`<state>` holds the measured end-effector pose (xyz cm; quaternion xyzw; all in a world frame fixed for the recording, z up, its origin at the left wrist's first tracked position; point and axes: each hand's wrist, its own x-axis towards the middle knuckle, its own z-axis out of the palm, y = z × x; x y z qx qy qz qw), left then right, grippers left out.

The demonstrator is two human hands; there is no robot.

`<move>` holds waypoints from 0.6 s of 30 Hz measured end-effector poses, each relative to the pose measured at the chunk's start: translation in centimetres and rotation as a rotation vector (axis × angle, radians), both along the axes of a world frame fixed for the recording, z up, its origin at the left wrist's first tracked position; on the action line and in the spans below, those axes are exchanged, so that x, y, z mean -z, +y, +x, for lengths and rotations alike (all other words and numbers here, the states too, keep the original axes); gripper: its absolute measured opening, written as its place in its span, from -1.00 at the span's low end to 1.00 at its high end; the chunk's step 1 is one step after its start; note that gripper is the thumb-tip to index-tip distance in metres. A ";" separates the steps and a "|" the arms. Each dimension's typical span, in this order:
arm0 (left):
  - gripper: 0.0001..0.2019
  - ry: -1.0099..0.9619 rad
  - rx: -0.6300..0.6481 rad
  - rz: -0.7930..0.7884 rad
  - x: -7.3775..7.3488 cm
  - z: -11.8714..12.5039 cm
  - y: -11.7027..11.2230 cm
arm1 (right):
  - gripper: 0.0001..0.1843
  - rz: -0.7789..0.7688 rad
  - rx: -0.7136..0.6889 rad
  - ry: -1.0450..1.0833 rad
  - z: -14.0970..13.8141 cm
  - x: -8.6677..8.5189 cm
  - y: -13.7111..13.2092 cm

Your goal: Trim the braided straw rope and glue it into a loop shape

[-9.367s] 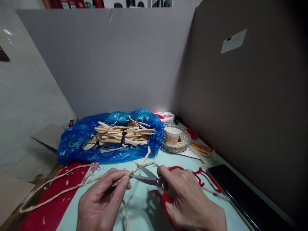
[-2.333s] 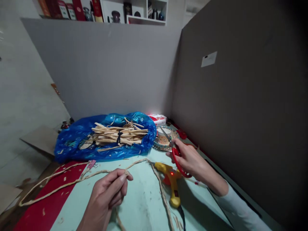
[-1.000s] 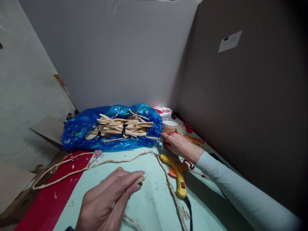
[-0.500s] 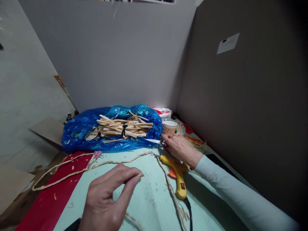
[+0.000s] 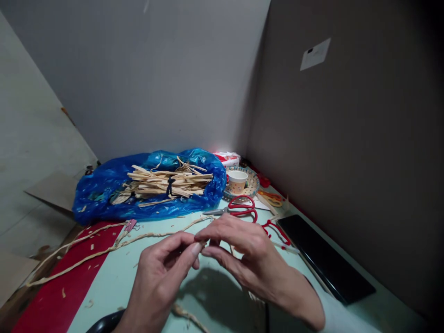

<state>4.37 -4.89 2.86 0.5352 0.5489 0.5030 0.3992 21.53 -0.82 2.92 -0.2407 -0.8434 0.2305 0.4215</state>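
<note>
My left hand (image 5: 163, 273) is closed in a pinch, with a tiny piece of pale dried plant fibre (image 5: 204, 243) at its fingertips. The thumb and fingers of my right hand (image 5: 243, 252) meet those fingertips, also pinched; what they grip is hidden. Beyond the hands a twisted fibre cord (image 5: 152, 235) runs across the table to the left. Red-handled scissors (image 5: 243, 210) lie just past my right hand. The glue gun is out of sight, apparently behind my right hand and forearm.
A blue plastic bag (image 5: 104, 185) holds a tied bundle of dried strips (image 5: 187, 182). A paper cup (image 5: 237, 183) stands on a woven tray (image 5: 255, 185). A black phone-like slab (image 5: 326, 259) lies at right. A pink clip (image 5: 130, 225) grips the cord. Grey panels (image 5: 194, 83) rise behind.
My right hand has come back from near the scissors and cup to my left fingertips. The scissors now lie uncovered, and the yellow glue gun has gone from sight. The view has turned slightly right.
</note>
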 end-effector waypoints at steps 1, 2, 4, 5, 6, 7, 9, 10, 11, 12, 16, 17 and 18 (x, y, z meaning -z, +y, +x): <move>-0.79 -0.004 0.009 -0.014 0.1 0.2 0.1 | -0.85 0.012 -0.005 0.028 -0.2 0.3 -0.1; -0.78 -0.011 0.015 -0.042 0.3 0.3 0.2 | -0.87 0.017 -0.002 0.048 -0.3 0.6 -0.1; -0.75 -0.035 0.034 -0.120 0.8 0.4 0.5 | -0.89 0.010 0.016 0.062 -0.2 1.2 0.3; -0.73 -0.048 0.056 -0.153 1.1 0.4 0.6 | -0.90 0.000 0.029 0.055 -0.1 1.4 0.5; -0.73 -0.056 0.080 -0.175 1.4 0.3 0.8 | -0.90 -0.019 0.044 0.044 0.0 1.7 0.7; -0.74 -0.061 0.099 -0.188 1.7 0.2 0.9 | -0.90 -0.049 0.061 0.033 0.2 1.8 0.9; -0.77 -0.066 0.114 -0.217 2.3 -0.1 1.2 | -0.91 -0.133 0.087 0.027 0.5 2.1 1.2; -0.77 -0.065 0.107 -0.236 2.5 -0.2 1.3 | -0.92 -0.176 0.095 0.031 0.6 2.2 1.3; -0.77 -0.059 0.093 -0.252 2.6 -0.2 1.3 | -0.92 -0.211 0.100 0.038 0.7 2.3 1.3; -0.78 -0.050 0.079 -0.262 2.7 -0.2 1.3 | -0.93 -0.232 0.106 0.043 0.7 2.4 1.3; -0.78 -0.006 0.075 -0.240 2.8 0.2 0.9 | -0.89 -0.252 0.153 0.039 0.7 2.7 1.4; -0.77 -0.014 0.074 -0.247 2.8 0.3 0.7 | -0.88 -0.274 0.154 0.049 0.7 2.8 1.5; -0.77 -0.031 0.064 -0.262 2.9 0.5 0.6 | -0.88 -0.315 0.136 0.073 0.6 2.9 1.7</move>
